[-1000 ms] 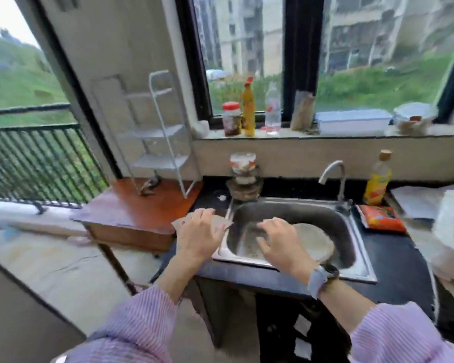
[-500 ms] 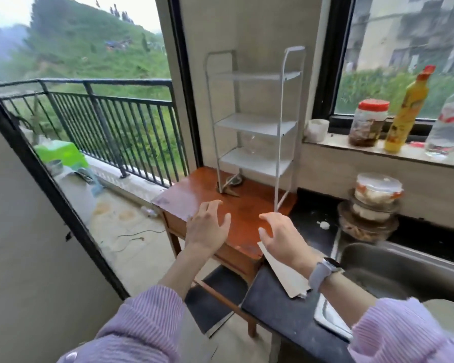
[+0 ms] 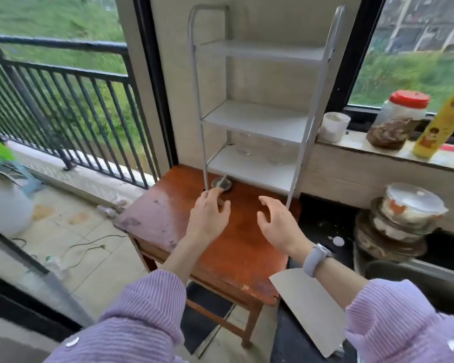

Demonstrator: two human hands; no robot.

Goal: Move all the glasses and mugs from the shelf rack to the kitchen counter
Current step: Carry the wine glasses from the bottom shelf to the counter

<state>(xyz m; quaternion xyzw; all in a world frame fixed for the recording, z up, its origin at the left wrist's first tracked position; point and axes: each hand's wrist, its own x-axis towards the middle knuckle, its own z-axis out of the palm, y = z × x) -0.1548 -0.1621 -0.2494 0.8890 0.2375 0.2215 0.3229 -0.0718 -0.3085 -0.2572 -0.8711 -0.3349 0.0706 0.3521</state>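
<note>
A white three-tier shelf rack (image 3: 257, 119) stands on a small wooden table (image 3: 236, 247) against the wall. Two clear glasses, faint and hard to see, sit on its lowest shelf: one at the back left (image 3: 244, 146) and one to the right (image 3: 275, 155). The two upper shelves look bare. My left hand (image 3: 209, 214) and my right hand (image 3: 278, 222) hover over the table just in front of the rack, fingers relaxed and spread, holding nothing. The black kitchen counter (image 3: 323, 224) lies to the right of the table.
A small metal dish (image 3: 221, 184) lies on the table under the rack. A sheet of cardboard (image 3: 307, 307) overhangs the counter's near edge. Stacked lidded containers (image 3: 401, 221) stand by the sink (image 3: 417, 279). A white cup (image 3: 334, 126), a jar and a yellow bottle line the windowsill.
My view has swung left from the sink to the rack and come closer. Both hands left the sink's edge and now reach toward the rack's lowest shelf.
</note>
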